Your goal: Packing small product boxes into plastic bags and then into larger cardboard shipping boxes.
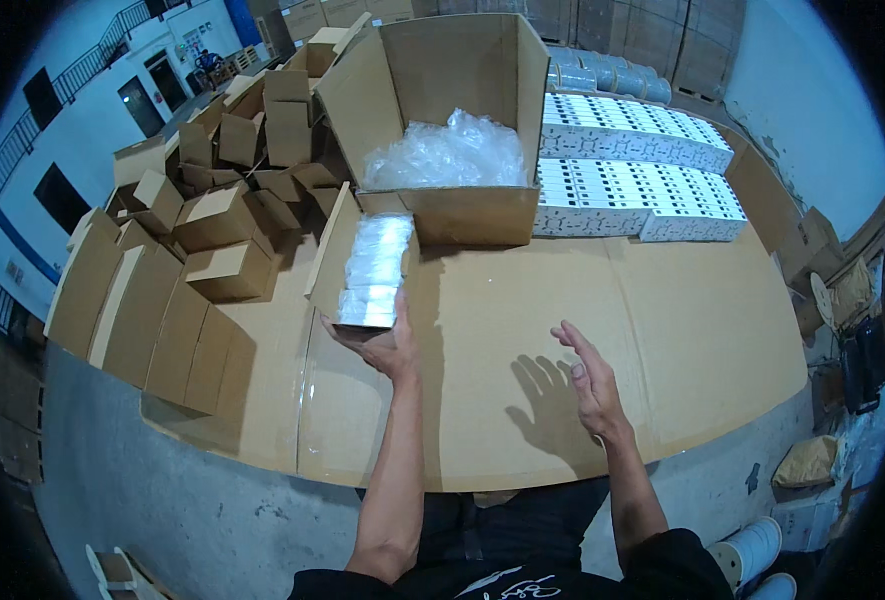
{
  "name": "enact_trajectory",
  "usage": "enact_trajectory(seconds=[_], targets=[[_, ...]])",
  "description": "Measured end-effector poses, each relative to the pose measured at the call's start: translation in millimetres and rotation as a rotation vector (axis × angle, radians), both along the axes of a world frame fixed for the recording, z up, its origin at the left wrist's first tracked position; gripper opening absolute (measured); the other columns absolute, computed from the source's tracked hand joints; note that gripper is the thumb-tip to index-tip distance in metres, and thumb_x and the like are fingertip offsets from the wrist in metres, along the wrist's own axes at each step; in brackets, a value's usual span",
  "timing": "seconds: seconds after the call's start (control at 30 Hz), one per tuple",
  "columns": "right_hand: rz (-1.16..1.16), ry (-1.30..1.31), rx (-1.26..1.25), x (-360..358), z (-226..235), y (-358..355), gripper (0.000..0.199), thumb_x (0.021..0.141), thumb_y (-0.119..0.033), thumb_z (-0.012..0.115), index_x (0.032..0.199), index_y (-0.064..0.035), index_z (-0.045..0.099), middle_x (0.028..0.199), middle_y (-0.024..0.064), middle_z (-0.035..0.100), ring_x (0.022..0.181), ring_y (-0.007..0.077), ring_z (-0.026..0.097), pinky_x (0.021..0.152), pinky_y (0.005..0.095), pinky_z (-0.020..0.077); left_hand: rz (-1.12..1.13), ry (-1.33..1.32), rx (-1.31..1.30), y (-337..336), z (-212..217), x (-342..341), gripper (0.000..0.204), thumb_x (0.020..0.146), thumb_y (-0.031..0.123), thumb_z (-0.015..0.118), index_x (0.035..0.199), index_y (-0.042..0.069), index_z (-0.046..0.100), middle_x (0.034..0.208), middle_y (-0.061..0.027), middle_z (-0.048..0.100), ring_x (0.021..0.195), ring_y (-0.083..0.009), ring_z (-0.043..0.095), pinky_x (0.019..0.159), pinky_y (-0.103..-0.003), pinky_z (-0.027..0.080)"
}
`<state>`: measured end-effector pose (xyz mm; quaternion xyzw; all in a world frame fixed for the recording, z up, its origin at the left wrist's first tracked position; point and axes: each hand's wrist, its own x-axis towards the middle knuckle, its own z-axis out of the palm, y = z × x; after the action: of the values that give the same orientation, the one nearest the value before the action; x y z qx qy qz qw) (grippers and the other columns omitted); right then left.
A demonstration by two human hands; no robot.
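Desk (pixel 702 320): broad and covered in brown cardboard, its near edge just in front of the person.
Heaped brown boxes (pixel 227 215): piled over the left side, many with flaps up, a row of taller ones leaning along the near left.
White boxes (pixel 632 185): packed tightly in two blocks at the far right, one behind the other, with dark marks on top and patterned sides.
Large carton (pixel 462 217): open at the far middle, between the heap and the white boxes, its flaps spread.
Clear plastic (pixel 452 155): a crumpled, glossy mass inside the large carton.
Small carton (pixel 329 255): open and narrow, just in front of the large carton's left corner (whether it rests on the desk or is lifted, I cannot tell).
Shiny packs (pixel 374 265): pale, lined up in a column inside the small carton.
Right hand (pixel 590 385): holding nothing, fingers extended and thumb apart, above the desk, its shadow to the left.
Left hand (pixel 382 345): gripping the small carton's near end, thumb along the right side.
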<state>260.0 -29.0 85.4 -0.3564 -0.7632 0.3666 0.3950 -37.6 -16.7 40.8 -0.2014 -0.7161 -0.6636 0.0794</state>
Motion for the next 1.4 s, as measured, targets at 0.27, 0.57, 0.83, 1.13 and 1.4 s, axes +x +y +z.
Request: enact_trajectory(seconds=[0.27,0.57,0.83,1.13,1.4], targets=[[-0.027,0.094,-0.258,7.0,-8.3,-36.6,0.053,0.102,-0.022,0.052,0.152,-0.0024,0.045,0.134,0.0179,0.065,0.122,0.0299,0.061,0.104,0.0413,0.0478,-0.388,-0.074,0.243,-40.3,-8.2,-24.9,0.11,0.082,0.007,0.086,0.158,-0.004,0.009,0.152,-0.0215,0.034,0.138,-0.0312,0.042,0.116,-0.044,0.038],[-0.108,0.127,-0.212,-5.8,-12.2,-60.6,0.059,0.092,-0.006,0.07,0.147,-0.0016,0.049,0.134,0.0153,0.065,0.111,0.0246,0.065,0.091,0.0362,0.0544,-0.966,-0.203,-0.137,-127.0,-8.3,-55.2,0.107,0.075,0.009,0.09,0.158,-0.003,0.023,0.145,-0.0186,0.049,0.131,-0.0289,0.052,0.11,-0.042,0.045],[-0.312,0.175,0.076,-6.2,-17.0,-77.2,0.061,0.075,-0.013,0.091,0.124,-0.0038,0.058,0.113,0.0096,0.059,0.086,0.0157,0.061,0.069,0.0286,0.0534,-1.098,-0.391,-0.202,-139.4,-29.1,-33.7,0.107,0.065,0.023,0.098,0.15,0.001,0.035,0.143,-0.0142,0.049,0.127,-0.0255,0.054,0.107,-0.041,0.048],[-0.276,0.129,0.15,-12.7,-22.9,-58.6,0.048,0.072,-0.021,0.095,0.096,-0.0081,0.055,0.088,0.0028,0.052,0.072,0.0116,0.049,0.059,0.0265,0.043,-1.001,-0.152,-0.062,-129.9,0.0,-5.7,0.102,0.062,0.031,0.099,0.141,0.01,0.038,0.151,-0.0174,0.04,0.133,-0.0281,0.048,0.11,-0.041,0.043],[-0.207,0.203,0.045,-16.7,-23.6,-52.1,0.037,0.069,-0.014,0.094,0.087,-0.0087,0.062,0.082,0.001,0.049,0.076,0.0129,0.045,0.062,0.0275,0.0379,-1.139,0.022,-0.095,-121.0,0.4,-23.7,0.067,0.063,0.032,0.097,0.112,0.009,0.059,0.155,-0.0196,0.036,0.144,-0.0317,0.041,0.113,-0.042,0.039]])
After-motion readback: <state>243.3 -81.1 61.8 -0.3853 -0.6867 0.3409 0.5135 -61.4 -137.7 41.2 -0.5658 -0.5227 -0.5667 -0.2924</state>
